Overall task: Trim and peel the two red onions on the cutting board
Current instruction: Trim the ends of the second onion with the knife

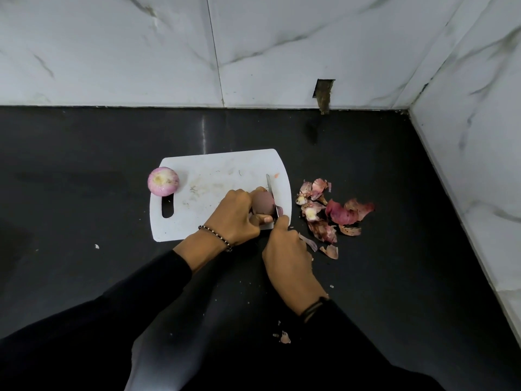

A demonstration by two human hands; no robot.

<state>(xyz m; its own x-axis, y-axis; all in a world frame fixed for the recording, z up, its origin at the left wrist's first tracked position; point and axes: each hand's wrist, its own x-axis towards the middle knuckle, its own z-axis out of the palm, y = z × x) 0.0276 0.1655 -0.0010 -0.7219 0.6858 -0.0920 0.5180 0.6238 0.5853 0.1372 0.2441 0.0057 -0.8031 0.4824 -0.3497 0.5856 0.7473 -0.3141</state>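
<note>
A white cutting board (214, 167) lies on the black counter. A peeled, trimmed red onion (163, 181) stands at the board's left end, above the handle slot. Near the board's right edge, my left hand (234, 215) grips a second red onion (262, 206) that still wears its dull purple skin. My right hand (287, 255) holds a knife (271, 193) by its handle, which the fingers hide. The blade points away from me and lies against the right side of that onion.
A heap of onion skins and cut ends (329, 210) lies on the counter just right of the board. Small skin scraps (284, 337) sit near my right sleeve. Marble-tiled walls (465, 136) close off the back and right sides.
</note>
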